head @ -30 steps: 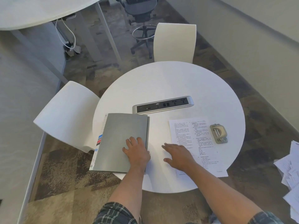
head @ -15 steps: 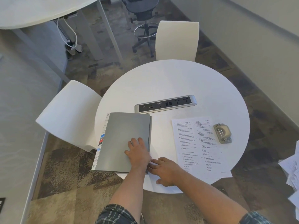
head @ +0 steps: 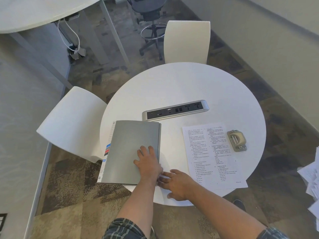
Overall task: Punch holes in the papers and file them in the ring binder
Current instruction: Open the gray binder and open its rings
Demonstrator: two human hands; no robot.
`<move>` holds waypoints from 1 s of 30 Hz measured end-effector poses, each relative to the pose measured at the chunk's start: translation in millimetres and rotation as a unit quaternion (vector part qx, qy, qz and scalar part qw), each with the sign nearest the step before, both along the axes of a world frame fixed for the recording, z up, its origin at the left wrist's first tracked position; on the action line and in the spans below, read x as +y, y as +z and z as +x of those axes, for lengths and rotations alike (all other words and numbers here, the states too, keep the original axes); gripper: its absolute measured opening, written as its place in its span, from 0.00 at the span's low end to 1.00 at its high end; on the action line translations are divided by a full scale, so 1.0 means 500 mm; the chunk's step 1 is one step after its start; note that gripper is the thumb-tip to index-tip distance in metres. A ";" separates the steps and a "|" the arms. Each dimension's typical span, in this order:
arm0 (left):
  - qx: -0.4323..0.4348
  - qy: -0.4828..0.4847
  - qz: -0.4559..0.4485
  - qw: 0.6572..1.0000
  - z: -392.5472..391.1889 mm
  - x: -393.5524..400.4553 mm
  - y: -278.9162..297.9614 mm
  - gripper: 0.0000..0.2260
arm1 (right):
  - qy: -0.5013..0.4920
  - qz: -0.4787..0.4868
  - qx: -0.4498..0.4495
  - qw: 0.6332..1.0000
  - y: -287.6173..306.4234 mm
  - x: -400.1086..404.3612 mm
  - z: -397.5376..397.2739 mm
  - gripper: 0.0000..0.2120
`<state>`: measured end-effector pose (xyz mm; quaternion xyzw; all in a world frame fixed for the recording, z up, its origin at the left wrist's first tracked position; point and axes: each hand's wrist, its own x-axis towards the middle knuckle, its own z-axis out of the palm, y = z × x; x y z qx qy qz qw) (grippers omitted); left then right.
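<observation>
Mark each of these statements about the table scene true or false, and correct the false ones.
1. The grey ring binder lies closed on the round table. True.
2. The left hand holds the hole punch. False: it rests flat on the binder's cover; the punch sits untouched to the right of the printed paper.
3. The right hand reaches toward the binder's near right corner. True.
4. The printed paper is filed inside the binder. False: it lies loose on the table, right of the binder.
5. A power strip sits beyond the binder. True.
</observation>
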<state>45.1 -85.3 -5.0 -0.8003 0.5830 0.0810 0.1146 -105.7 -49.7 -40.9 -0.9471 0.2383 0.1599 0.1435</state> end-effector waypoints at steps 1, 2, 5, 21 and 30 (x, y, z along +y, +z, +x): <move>0.002 -0.001 0.006 1.000 -0.002 -0.002 0.000 0.41 | -0.003 0.004 0.001 1.000 0.000 0.001 -0.001 0.32; 0.003 0.000 0.013 1.000 -0.004 -0.004 0.001 0.42 | -0.006 0.007 0.001 1.000 0.001 0.001 -0.001 0.32; -0.003 0.000 0.023 1.000 -0.006 -0.006 0.002 0.43 | -0.016 0.016 -0.002 1.000 0.001 0.005 -0.001 0.31; -0.005 0.001 0.056 0.998 -0.009 0.003 0.013 0.45 | -0.066 0.048 -0.025 0.996 0.009 0.021 0.000 0.33; -0.002 -0.113 0.075 0.991 0.007 0.006 0.016 0.30 | -0.067 0.052 -0.037 0.996 0.005 0.016 -0.002 0.32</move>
